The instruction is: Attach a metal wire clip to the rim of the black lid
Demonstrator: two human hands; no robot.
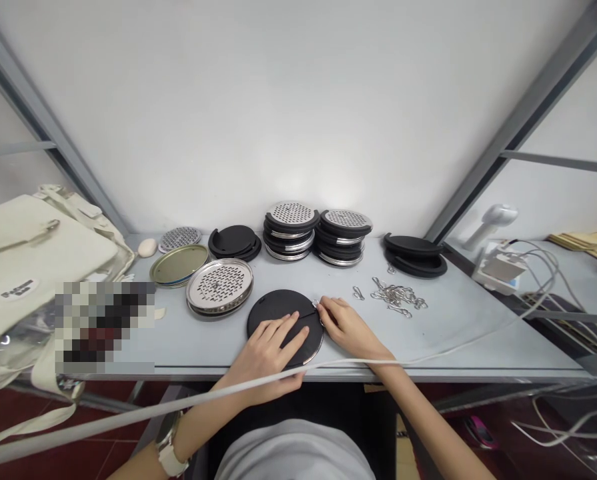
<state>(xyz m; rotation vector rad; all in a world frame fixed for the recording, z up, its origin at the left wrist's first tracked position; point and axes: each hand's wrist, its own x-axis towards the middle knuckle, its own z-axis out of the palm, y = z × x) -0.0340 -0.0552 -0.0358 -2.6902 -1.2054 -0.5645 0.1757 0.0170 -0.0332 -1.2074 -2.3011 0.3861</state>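
Observation:
A round black disc [273,308] lies near the table's front edge, with a thin line across its right part and a bit of shiny rim at its lower right. My left hand [271,350] rests on it, fingers spread and flat. At the disc's right edge, my right hand [347,325] is closed, its fingertips pinching a small metal hook clip [315,304], partly hidden. More metal hook clips [395,293] lie in a loose pile to the right. Left of the disc sits a perforated silver metal lid [220,281] on a round metal tray.
Two stacks of black rings with perforated lids [292,213] stand by the wall. More black discs [234,241] and black rings [415,247] flank them. A gold tin lid [178,265] is at left. A white cable [218,395] crosses before my arms; a pale bag [43,247] fills the left.

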